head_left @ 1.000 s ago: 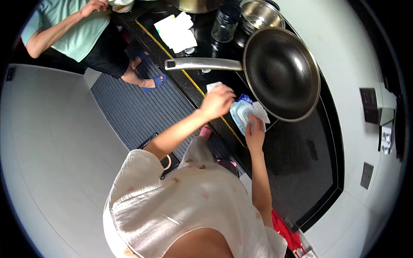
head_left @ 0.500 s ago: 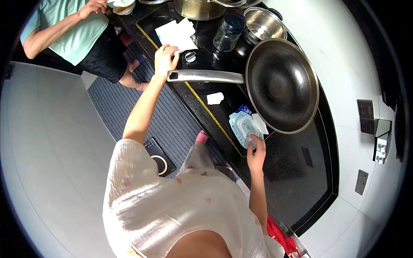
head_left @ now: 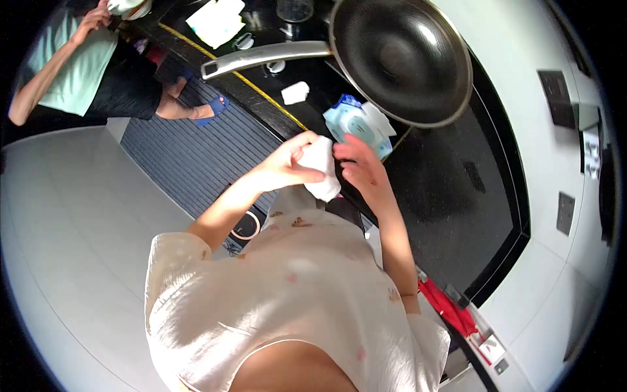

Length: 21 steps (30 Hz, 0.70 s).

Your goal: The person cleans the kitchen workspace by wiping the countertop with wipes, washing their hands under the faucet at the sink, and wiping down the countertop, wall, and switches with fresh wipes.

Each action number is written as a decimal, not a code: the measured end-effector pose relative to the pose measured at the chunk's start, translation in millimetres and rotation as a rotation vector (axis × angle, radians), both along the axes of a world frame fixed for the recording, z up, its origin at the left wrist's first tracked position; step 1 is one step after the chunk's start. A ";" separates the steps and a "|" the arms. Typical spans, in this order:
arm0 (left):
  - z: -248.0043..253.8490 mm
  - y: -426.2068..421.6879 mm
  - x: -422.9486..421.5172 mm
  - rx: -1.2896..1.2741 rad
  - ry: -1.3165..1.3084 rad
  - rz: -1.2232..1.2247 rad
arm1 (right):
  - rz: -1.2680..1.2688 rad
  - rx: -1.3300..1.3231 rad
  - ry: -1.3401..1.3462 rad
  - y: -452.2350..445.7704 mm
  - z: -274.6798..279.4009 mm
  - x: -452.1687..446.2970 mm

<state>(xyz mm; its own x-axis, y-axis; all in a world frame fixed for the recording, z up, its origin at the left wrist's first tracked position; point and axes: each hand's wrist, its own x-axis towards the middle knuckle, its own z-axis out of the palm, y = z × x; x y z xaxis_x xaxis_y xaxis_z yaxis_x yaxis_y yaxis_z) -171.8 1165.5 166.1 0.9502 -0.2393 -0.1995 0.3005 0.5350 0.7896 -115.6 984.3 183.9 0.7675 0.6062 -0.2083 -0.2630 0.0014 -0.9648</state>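
Observation:
My left hand (head_left: 287, 164) is closed around a folded white wipe (head_left: 319, 166), held in front of my body at the counter's edge. My right hand (head_left: 360, 166) is raised just to the right of the wipe, its fingers bent but apart, with nothing visible in them. Behind that hand lies a light-blue wipes pack (head_left: 358, 124) with its white lid flipped up. A smaller crumpled white piece (head_left: 295, 93) rests on the counter to the left of the pack. Beyond it sits a large dark wok (head_left: 398, 59), its long metal handle (head_left: 268, 57) pointing left.
White and yellowish sheets (head_left: 215, 23) lie farther back on the black counter (head_left: 450, 215), near a glass jar (head_left: 294, 8). At the upper left stands another person (head_left: 78, 72) holding a bowl (head_left: 130, 8). A red item (head_left: 450, 307) is at the lower right.
My left hand has left the sheets and come toward my body, now with a white wipe in it. My right hand has lifted off the wipes pack and moved beside the left.

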 end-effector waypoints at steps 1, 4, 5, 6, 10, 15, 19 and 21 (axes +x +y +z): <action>4.7 -9.7 3.5 0.035 -0.028 -0.060 | 0.066 -0.020 0.104 -12.5 -0.5 1.8; 11.8 -35.4 11.7 0.169 -0.061 -0.169 | 0.025 0.013 0.227 -42.3 3.8 -4.0; 12.1 -42.9 14.3 0.224 -0.069 -0.172 | -0.036 0.035 0.202 -52.2 1.5 -7.9; 12.6 -49.4 17.5 0.281 -0.081 -0.174 | -0.098 0.059 0.174 -59.2 1.6 -10.8; 13.6 -83.1 25.9 0.147 0.134 -0.123 | -0.250 0.100 0.183 -91.3 9.4 -27.0; 10.1 -119.9 27.8 -0.142 0.224 -0.191 | -0.393 0.187 0.226 -121.0 6.8 -44.7; 13.7 -134.0 30.0 -0.132 0.235 -0.274 | -0.482 0.417 0.403 -138.7 3.9 -53.2; 14.3 -138.4 31.1 -0.112 0.223 -0.277 | -0.407 0.566 0.453 -145.3 2.6 -53.1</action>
